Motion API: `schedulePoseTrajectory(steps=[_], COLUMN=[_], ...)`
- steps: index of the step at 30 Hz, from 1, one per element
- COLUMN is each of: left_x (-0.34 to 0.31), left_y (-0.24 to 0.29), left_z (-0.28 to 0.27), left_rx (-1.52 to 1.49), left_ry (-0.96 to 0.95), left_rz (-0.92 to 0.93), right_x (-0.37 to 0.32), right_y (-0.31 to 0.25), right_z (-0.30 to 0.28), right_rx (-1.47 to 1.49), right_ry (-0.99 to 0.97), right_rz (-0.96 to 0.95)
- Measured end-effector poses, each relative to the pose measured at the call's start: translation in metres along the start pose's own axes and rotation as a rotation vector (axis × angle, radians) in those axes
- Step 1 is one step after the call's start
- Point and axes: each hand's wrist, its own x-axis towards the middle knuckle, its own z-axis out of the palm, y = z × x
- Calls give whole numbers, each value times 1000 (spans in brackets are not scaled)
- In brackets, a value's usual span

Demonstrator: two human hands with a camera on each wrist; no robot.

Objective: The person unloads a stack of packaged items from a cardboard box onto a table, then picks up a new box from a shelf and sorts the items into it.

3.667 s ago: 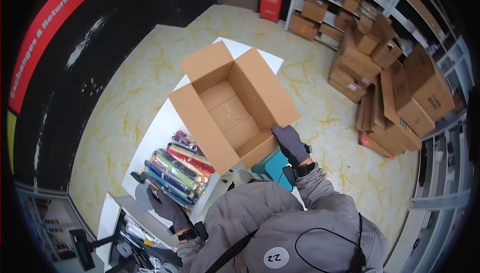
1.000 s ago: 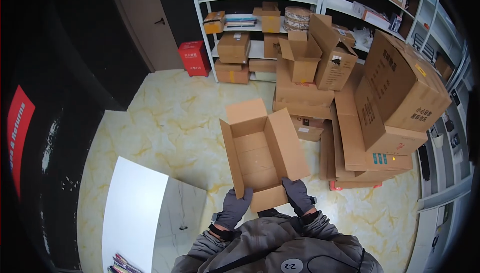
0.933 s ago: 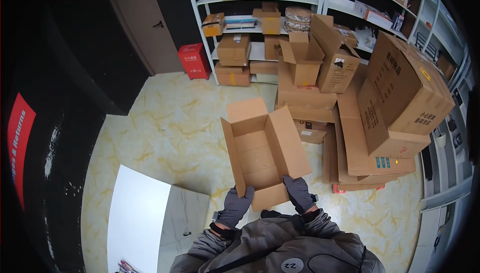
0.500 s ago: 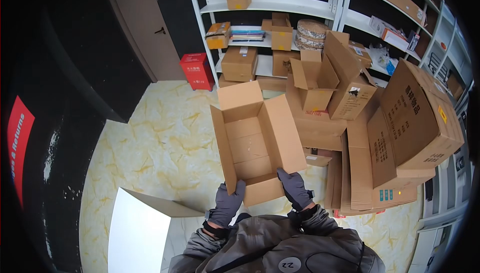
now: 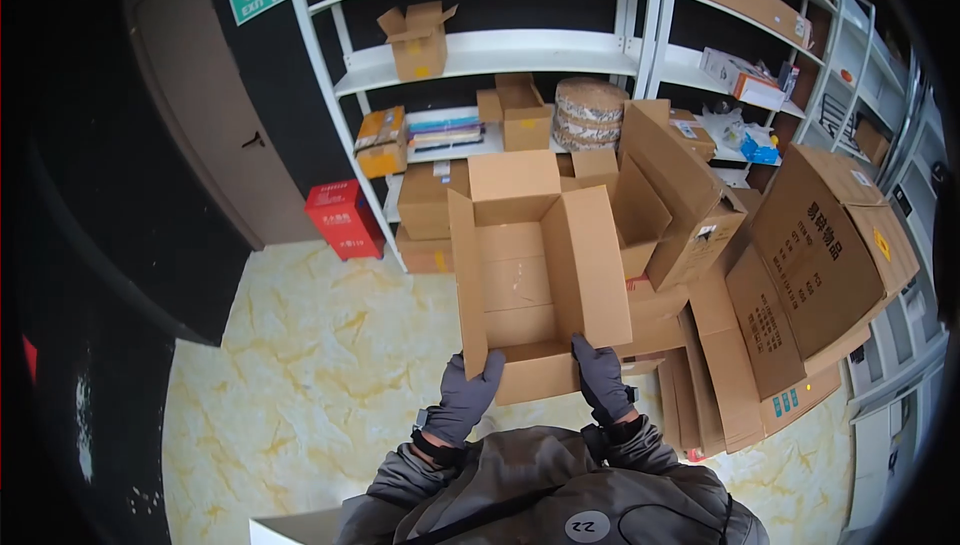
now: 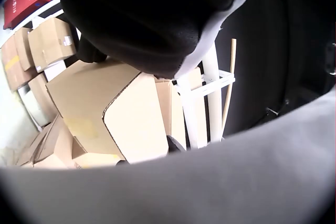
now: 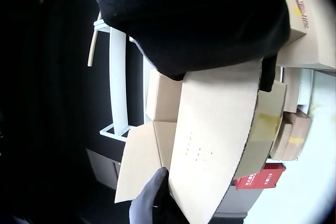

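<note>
An open, empty cardboard box (image 5: 537, 377) with its flaps spread is held out in front of the body in the head view. My gloved left hand (image 5: 470, 397) grips its near left corner, thumb up by the side flap. At the near right corner, my gloved right hand (image 5: 603, 382) holds the box with the thumb over the edge. In the left wrist view the dark glove (image 6: 131, 19) lies against the box wall (image 6: 136, 119). The right wrist view has the right glove (image 7: 194, 24) at the box flap (image 7: 215, 129), with the other hand's thumb (image 7: 152, 195) across from it.
White shelving (image 5: 500, 63) with several cartons stands ahead. Large cardboard boxes (image 5: 820, 255) are stacked at the right, close to the held box. A red bin (image 5: 345, 220) stands by the door (image 5: 200, 95). A white table corner (image 5: 290, 530) shows at the bottom left.
The left hand has gone from the plastic-wrapped items on the table to the box. The box has left the table, carried by both hands, and the view has turned toward the shelves.
</note>
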Motion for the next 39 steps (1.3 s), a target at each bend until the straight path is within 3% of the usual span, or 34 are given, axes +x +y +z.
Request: schedulePoseTrajectory(steps=[3, 8, 16, 19, 24, 28, 32, 35, 39], left_x=[73, 166, 311, 381, 491, 566, 616, 652, 695], left_y=[-6, -11, -5, -18, 15, 45, 91, 109, 95], left_z=[-8, -6, 30, 51, 66, 64, 54, 42, 50], left_rx=[-15, -105, -156, -120, -32, 38, -27, 4, -197], left_ry=[20, -50, 60, 169, 222, 236, 216, 110, 175], left_rz=[164, 114, 223, 368, 443, 488, 452, 429, 523], right_x=[41, 103, 238, 314, 419, 498, 534, 540, 574], right_y=[-21, -55, -101, -104, -160, -194, -249, -292, -306], right_z=[37, 73, 109, 115, 148, 153, 156, 173, 190], right_rx=[23, 86, 60, 110, 327, 151, -161, -56, 19], right_ry=[85, 165, 190, 146, 147, 120, 15, 18, 74], right_rz=[-74, -127, -169, -185, -292, -254, -317, -372, -483])
